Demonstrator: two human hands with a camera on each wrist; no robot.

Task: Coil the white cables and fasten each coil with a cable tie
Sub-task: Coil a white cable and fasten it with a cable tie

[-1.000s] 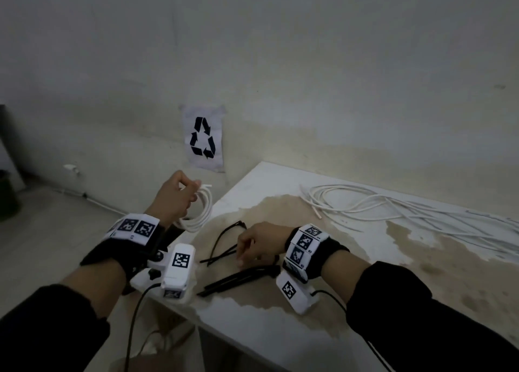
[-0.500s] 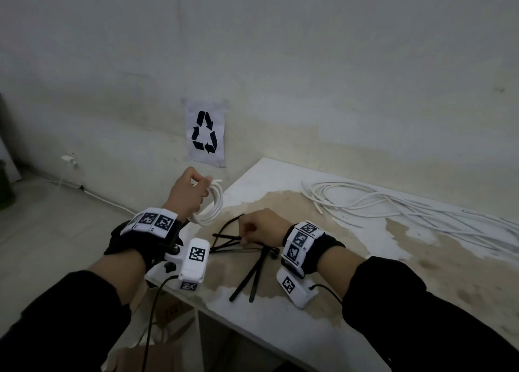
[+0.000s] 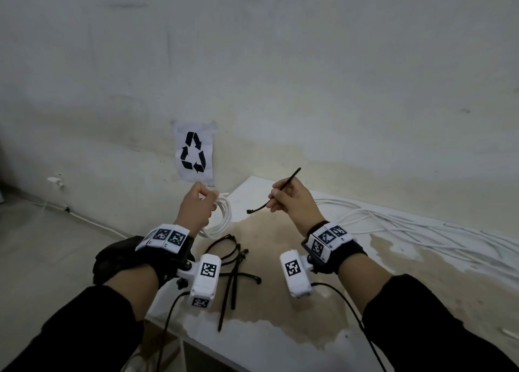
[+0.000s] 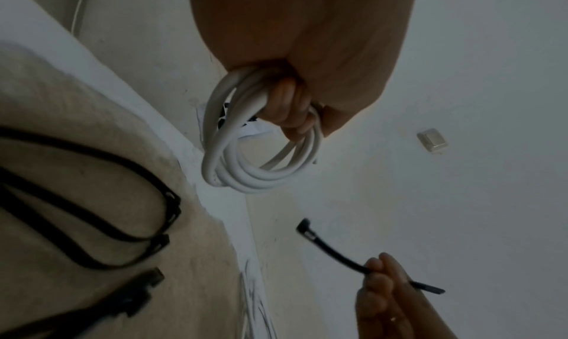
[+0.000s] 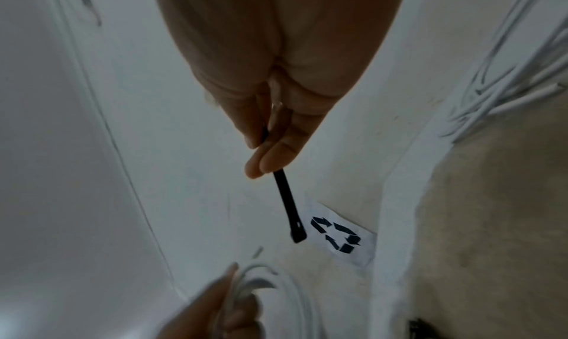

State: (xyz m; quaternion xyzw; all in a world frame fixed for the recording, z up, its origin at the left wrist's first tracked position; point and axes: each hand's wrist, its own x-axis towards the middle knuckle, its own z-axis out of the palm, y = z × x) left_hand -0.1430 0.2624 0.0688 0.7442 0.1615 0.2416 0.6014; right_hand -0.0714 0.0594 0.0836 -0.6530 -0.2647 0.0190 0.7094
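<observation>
My left hand [image 3: 196, 205] grips a coiled white cable [image 3: 222, 217] in the air just off the table's left corner; the left wrist view shows its loops [image 4: 245, 159] hanging from my curled fingers [image 4: 288, 106]. My right hand [image 3: 292, 200] is raised over the table and pinches one black cable tie [image 3: 269, 200] near its middle. The tie's head [image 5: 296, 235] points toward the coil, its tail up and right. Several more black cable ties [image 3: 233, 270] lie on the table between my wrists. A loose bundle of white cables [image 3: 393, 225] sprawls along the table's far right.
The worn white table [image 3: 280, 343] has a brown stained patch and its left corner near my left wrist. A paper with a recycling sign [image 3: 193, 152] is stuck on the wall behind. Floor lies to the left, with a thin cable along the wall's base.
My right hand has lifted off the pile of ties with one tie pinched and risen level with the coil. My left hand with the coil has shifted slightly right and up.
</observation>
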